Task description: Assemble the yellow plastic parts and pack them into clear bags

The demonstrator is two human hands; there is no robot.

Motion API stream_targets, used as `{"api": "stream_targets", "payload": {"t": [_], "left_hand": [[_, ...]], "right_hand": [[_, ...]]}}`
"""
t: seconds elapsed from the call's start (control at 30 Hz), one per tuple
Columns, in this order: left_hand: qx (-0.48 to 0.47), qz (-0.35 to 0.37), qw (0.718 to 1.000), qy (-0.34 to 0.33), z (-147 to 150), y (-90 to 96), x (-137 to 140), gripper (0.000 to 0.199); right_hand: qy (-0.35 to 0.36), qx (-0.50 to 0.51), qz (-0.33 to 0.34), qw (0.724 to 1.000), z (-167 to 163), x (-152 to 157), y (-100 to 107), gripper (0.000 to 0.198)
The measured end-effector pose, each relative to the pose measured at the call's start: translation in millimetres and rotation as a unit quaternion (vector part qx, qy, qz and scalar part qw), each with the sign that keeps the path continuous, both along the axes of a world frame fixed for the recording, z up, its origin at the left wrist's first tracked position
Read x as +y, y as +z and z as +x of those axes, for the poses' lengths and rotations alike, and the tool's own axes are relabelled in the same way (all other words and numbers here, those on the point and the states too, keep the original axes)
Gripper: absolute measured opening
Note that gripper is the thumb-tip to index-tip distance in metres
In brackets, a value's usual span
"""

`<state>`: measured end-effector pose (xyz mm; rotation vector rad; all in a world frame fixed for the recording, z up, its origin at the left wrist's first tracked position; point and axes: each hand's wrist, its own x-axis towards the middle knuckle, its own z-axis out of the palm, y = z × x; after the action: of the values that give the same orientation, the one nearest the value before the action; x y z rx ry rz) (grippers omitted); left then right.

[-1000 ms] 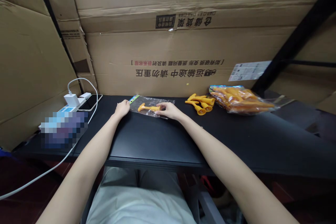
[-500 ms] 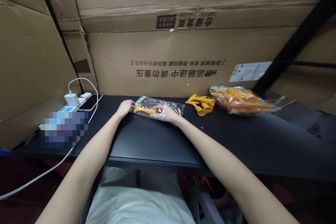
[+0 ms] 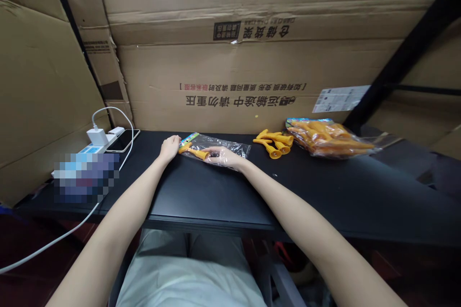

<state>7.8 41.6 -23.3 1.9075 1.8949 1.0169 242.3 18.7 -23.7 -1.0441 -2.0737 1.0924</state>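
A clear plastic bag (image 3: pixel 234 146) with a colourful printed header lies on the black table. Along its near side rests an orange plastic horn-shaped piece (image 3: pixel 196 153), its flared end to the right and its narrow end by the header. My left hand (image 3: pixel 169 148) is closed on the bag's left edge at the header; its fingertips are partly hidden. My right hand (image 3: pixel 223 156) appears to be inside the bag, since glossy film shows over it. Its bent fingers are closed at the flared end of the piece.
Several loose orange horn-shaped pieces (image 3: pixel 273 144) lie to the right, beside a full bag of orange pieces (image 3: pixel 327 139). At left are a phone (image 3: pixel 123 140), a power strip with a charger (image 3: pixel 96 136) and a white cable (image 3: pixel 131 146). Cardboard (image 3: pixel 216 67) walls the back.
The orange piece has slid slightly left toward the header, and my right hand has shifted a little left with it. My left hand keeps its place on the bag's edge.
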Motion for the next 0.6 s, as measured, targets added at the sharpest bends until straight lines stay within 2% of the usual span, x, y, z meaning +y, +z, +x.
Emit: {"api": "stream_targets", "payload": {"t": [0.17,0.3,0.4,0.5,0.57,0.6], "left_hand": [[0.035,0.007,0.99,-0.137,10.5,7.0,-15.1,0.04],[0.094,-0.015,0.982,-0.161,14.7,4.2,-15.7,0.043],[0.142,-0.016,0.982,-0.121,11.2,5.0,-13.1,0.045],[0.182,-0.01,0.983,-0.034,3.9,9.7,-12.9,0.045],[0.204,-0.007,0.978,0.037,-1.4,13.2,-14.1,0.044],[0.211,-0.006,0.975,0.067,-3.8,14.6,-14.8,0.045]], "right_hand": [[-0.005,-0.014,0.03,0.999,-0.5,-3.1,1.8,0.046],[-0.025,-0.022,0.037,0.999,-1.4,-1.5,2.2,0.044],[-0.078,-0.013,0.047,0.996,3.0,6.7,3.5,0.033],[-0.152,-0.008,0.067,0.986,17.6,15.9,9.1,0.027],[-0.21,-0.057,0.103,0.971,33.6,19.5,14.5,0.027],[-0.249,-0.106,0.129,0.954,43.0,20.5,16.9,0.028]]}}
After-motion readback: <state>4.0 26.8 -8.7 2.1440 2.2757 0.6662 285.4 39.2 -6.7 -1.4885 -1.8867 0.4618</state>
